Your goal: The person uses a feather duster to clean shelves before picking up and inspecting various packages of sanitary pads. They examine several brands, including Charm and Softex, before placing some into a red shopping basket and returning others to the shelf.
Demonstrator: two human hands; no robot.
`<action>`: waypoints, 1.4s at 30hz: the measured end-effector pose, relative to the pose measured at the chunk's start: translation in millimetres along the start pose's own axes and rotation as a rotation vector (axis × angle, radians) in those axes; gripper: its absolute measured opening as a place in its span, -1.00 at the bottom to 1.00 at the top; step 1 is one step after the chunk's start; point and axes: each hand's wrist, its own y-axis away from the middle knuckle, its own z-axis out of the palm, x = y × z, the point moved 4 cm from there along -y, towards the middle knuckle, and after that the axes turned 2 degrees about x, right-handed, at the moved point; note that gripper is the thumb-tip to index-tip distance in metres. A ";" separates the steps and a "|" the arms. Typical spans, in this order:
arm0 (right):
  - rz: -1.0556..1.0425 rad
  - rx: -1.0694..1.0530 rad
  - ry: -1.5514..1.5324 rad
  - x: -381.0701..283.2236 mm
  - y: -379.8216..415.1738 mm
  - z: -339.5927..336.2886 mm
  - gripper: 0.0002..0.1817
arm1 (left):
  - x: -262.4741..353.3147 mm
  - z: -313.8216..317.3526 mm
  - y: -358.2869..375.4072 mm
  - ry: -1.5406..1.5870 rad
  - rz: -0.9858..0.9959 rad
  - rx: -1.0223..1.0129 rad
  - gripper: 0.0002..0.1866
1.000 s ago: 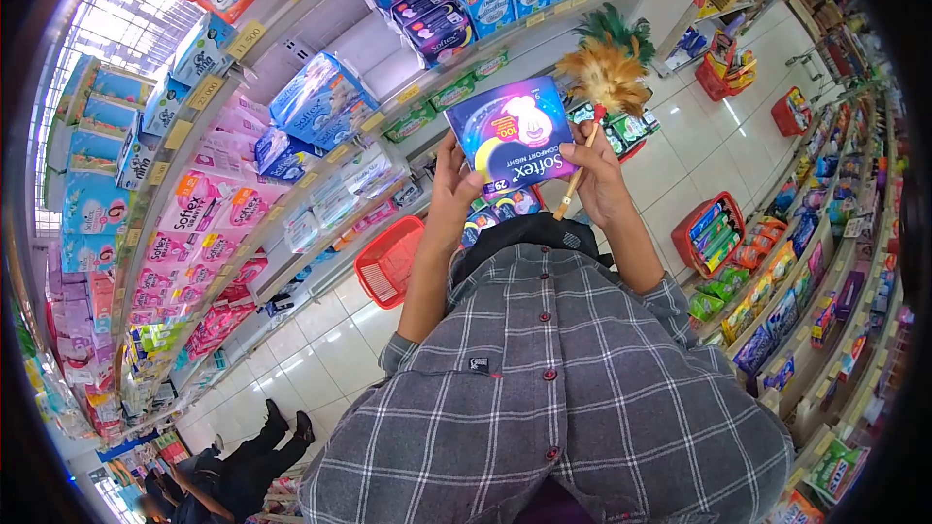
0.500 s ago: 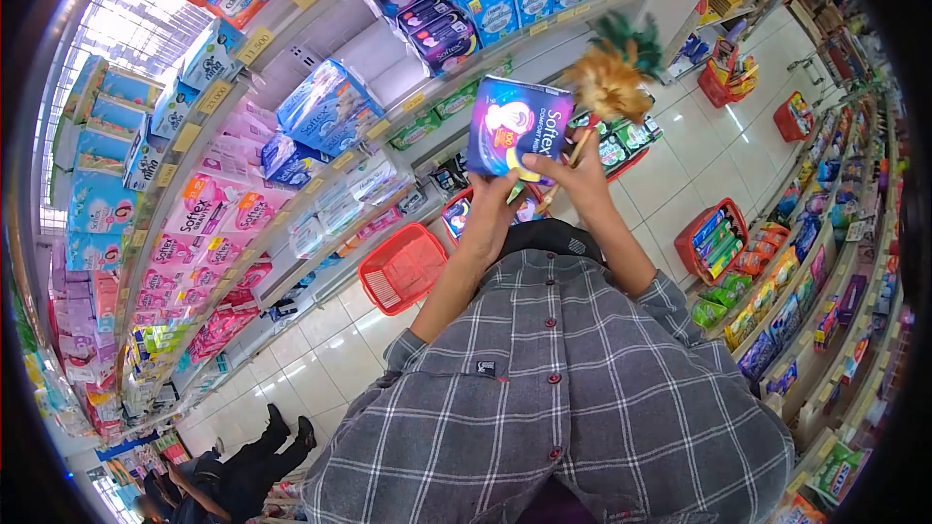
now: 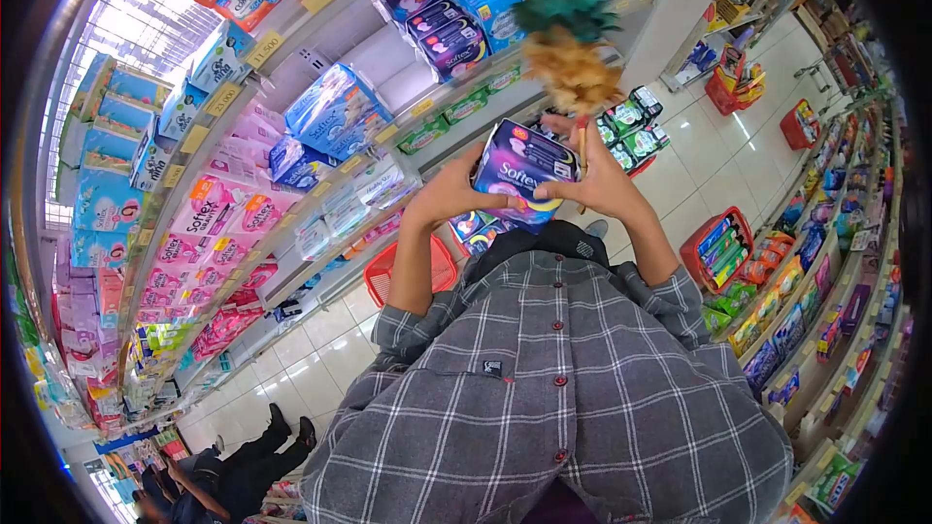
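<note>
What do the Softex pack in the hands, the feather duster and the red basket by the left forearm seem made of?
Softex pack: probably plastic film, fairly glossy, from its sheen.
Feather duster: fluffy, matte feathers, judging by ragged tufts.
Red basket: likely moulded plastic; uniform colour, slotted wall.

Left hand point(image 3: 454, 186) and right hand point(image 3: 604, 180) face each other, gripping, thumbs point(image 3: 500, 201) pointing inward, forearms point(image 3: 652, 245) spread behind them.
</note>
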 end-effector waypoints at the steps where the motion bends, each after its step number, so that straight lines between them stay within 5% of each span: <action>1: -0.031 0.069 -0.034 3.7 -2.3 -2.8 0.04 | -8.0 -4.3 -4.0 0.057 -0.043 0.016 -0.13; 2: -0.063 0.102 0.107 1.5 -0.7 -12.8 0.02 | -27.1 -12.3 -11.4 0.042 -0.033 0.097 -0.21; 7: 0.212 0.424 -0.179 72.0 34.7 -51.1 -0.29 | -42.1 -88.5 -53.5 0.126 0.115 0.662 -0.19; 14: 0.563 0.678 -0.456 129.7 105.8 -67.2 -0.64 | -45.0 -175.9 -154.4 0.167 0.190 0.743 -0.19; 19: 0.611 0.794 -0.513 141.8 135.6 -69.8 -0.61 | -99.3 -201.1 -214.4 0.070 0.245 0.753 -0.16; 20: 0.619 0.816 -0.516 142.1 142.1 -71.5 -0.62 | -107.0 -203.7 -216.5 0.018 0.158 0.827 -0.10; 23: 0.666 0.878 -0.524 146.5 164.5 -76.3 -0.63 | -123.6 -209.8 -228.6 -0.053 0.323 1.025 -0.09; 27: 0.738 0.953 -0.575 154.8 192.7 -74.7 -0.61 | -120.3 -211.5 -231.8 -0.136 0.235 1.023 -0.12; 32: 0.795 0.964 -0.610 161.5 197.7 -75.2 -0.58 | -110.3 -201.4 -238.5 -0.224 0.137 1.107 0.06; 42: 0.773 0.910 -0.623 170.5 180.6 -80.0 -0.54 | -95.9 -197.2 -220.5 -0.172 0.118 1.149 -0.06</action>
